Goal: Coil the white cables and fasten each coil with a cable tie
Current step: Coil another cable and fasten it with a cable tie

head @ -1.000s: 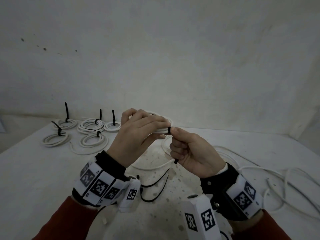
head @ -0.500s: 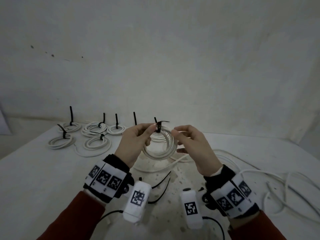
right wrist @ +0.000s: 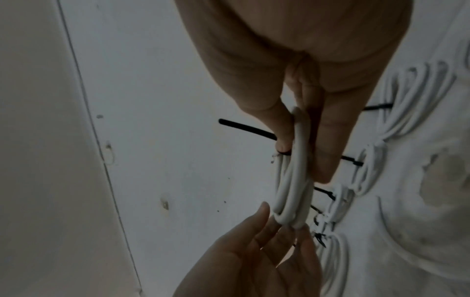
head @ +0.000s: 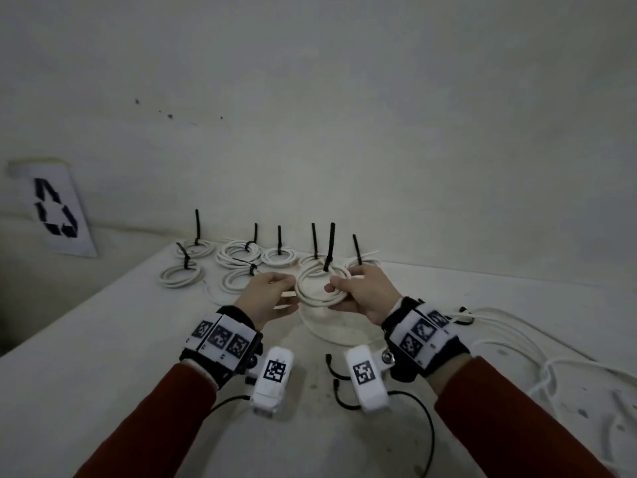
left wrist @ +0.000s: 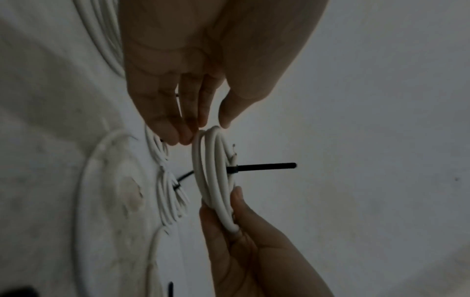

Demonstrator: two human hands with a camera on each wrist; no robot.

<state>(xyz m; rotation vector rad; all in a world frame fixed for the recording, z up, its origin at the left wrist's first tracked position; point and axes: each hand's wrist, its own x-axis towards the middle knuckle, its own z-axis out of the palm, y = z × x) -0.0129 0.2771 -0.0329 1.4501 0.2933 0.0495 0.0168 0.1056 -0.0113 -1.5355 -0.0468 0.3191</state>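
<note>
Right hand [head: 365,294] grips the right side of the white coil [head: 319,288], thumb and fingers curled round the strands; the right wrist view confirms the clamp [right wrist: 300,124]. Left hand [head: 267,294] is at the coil's left edge with its fingers nearly straight, fingertips [left wrist: 187,138] just touching the strands, thumb close on the other side. We read that as a light touch, not a clamp. Coil is held off the table [head: 86,357], roughly upright, between both hands. Its black cable tie [head: 330,246] is cinched at the top, tail sticking straight up.

Near us on the table: two loose black ties [head: 339,384] between the wrists, and uncoiled white cable [head: 537,350] trailing off to the right.

Further back: a group of finished coils [head: 241,251], each tied, most tails upright.

Far left, a white sheet [head: 57,208] leans on the wall with a black arrow-loop symbol, no readable text. Wrist bands carry square coded markers, no brand legible.

Versus half a second ago: both hands and the coil have moved further out, toward the finished group. Left hand has loosened from a pinch near the tie. The sheet has come into view.
</note>
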